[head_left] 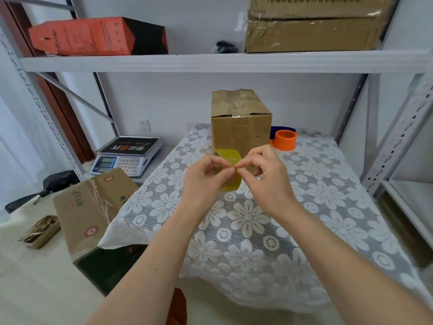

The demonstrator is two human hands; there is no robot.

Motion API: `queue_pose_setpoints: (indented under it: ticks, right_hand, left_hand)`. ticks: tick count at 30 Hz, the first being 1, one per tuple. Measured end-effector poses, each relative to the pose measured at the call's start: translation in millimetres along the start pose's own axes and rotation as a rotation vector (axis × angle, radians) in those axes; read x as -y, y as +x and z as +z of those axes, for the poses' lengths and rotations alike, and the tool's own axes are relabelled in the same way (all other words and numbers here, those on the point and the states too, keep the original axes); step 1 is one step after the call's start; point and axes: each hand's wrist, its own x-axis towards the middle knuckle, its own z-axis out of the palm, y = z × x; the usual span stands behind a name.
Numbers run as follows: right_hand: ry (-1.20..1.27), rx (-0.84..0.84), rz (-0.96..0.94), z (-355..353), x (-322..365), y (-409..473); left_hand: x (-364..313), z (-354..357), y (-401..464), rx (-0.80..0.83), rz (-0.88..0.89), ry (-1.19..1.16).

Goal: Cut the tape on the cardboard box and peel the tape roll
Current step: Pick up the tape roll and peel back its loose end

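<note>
A yellowish tape roll hangs in the air in front of me, above the table. My left hand is shut on it from the left. My right hand pinches at the roll's outer surface with thumb and forefinger, right where the two hands meet. Behind them a tall cardboard box stands upright at the far end of the table, its top flaps held by clear tape. The roll's lower part is hidden by my hands.
The table wears a white lace flower cloth. An orange tape dispenser part sits right of the box. A scale and another cardboard box are at left. Metal shelf frames flank the table.
</note>
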Motion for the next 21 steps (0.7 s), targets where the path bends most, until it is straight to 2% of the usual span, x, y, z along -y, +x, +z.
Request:
queue_pose_setpoints:
  ticks: [5,8,11,13,17,21]
  right_hand:
    - [0.036,0.005,-0.056,2,-1,-8]
    - [0.144,0.0,-0.028,8,1,-19]
    - [0.356,-0.151,0.088,8,10,-19]
    - [0.368,-0.206,0.133,3,11,-13]
    - [0.367,-0.1,0.179,0,9,-3]
    - [0.479,-0.067,0.259,-2,12,0]
  left_hand:
    - [-7,1,3,-0.008,-0.028,-0.148]
    - [-18,3,7,0.017,-0.006,-0.22]
    - [-21,4,8,0.028,0.01,-0.229]
    - [-19,2,8,0.027,0.012,-0.205]
    - [-16,-2,4,0.03,0.001,-0.205]
    - [-18,0,2,0.039,-0.012,-0.205]
